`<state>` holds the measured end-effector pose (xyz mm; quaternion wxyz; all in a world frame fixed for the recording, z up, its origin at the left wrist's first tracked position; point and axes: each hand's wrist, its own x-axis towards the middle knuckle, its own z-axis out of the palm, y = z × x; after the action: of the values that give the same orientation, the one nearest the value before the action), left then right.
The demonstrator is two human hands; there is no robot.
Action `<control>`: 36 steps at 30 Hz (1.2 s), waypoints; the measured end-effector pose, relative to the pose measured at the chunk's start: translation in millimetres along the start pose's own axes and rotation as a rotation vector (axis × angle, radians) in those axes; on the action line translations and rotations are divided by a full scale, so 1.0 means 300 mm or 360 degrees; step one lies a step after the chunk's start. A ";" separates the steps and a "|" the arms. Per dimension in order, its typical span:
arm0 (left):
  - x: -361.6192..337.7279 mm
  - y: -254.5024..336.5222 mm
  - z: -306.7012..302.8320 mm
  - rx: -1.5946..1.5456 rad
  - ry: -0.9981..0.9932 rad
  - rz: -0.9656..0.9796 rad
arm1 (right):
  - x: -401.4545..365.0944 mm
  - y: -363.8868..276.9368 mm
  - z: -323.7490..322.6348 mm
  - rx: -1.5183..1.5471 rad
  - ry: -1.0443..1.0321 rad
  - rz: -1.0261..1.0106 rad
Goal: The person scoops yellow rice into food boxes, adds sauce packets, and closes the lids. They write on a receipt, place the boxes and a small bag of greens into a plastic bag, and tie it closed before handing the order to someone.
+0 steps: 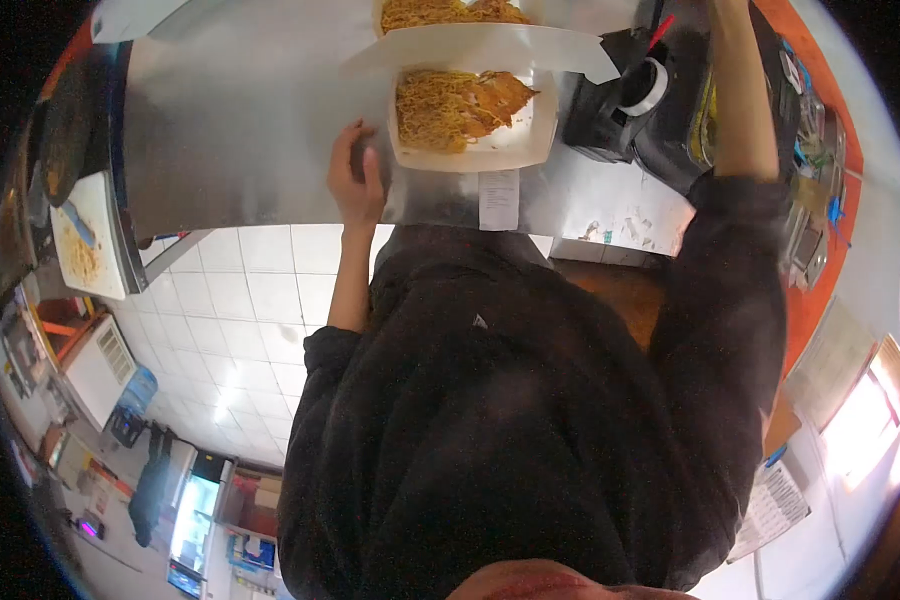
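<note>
Takeaway box (pixel 536 125), pale and open, sits near the front edge of a steel worktop (pixel 240 120), the broad surface that spreads beneath it and out to its left. The box's long axis appears to run from side to side, roughly parallel with that front edge, though the wide lens bends the lines. To the box's right stand black containers (pixel 594 118), set, I judge, where an arm can reach them easily; the right forearm (pixel 745 110) stretches forward beside them, and the right hand lies beyond the frame, so I cannot tell whether it grasps anything. Just beyond the box is a second takeaway box (pixel 537 12), with a raised pale flap (pixel 480 48) between the two; which one owns it is unclear. Noodles (pixel 425 115) fill the nearer box's left end, and a browned, sliced cutlet (pixel 495 100) lies against them, tapering toward the right wall, probably laid so to show both portions. The left hand (pixel 355 175) is just beside the box's left wall, empty, its thumb and fingers apart. A printed slip (pixel 499 200) seems tucked under the box's near wall, perhaps to keep it with the food.
</note>
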<state>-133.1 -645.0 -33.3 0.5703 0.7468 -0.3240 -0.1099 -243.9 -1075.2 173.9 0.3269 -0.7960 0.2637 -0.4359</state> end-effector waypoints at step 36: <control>-0.314 0.604 1.421 -0.2112 -0.0357 -0.2262 | -1.275 0.513 -0.956 0.1258 0.0571 0.1995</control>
<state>-497.7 -945.8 -24.1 0.6413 0.2807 0.2769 -0.6582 -697.0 -988.4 -24.6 0.7260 -0.2381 0.5398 -0.3533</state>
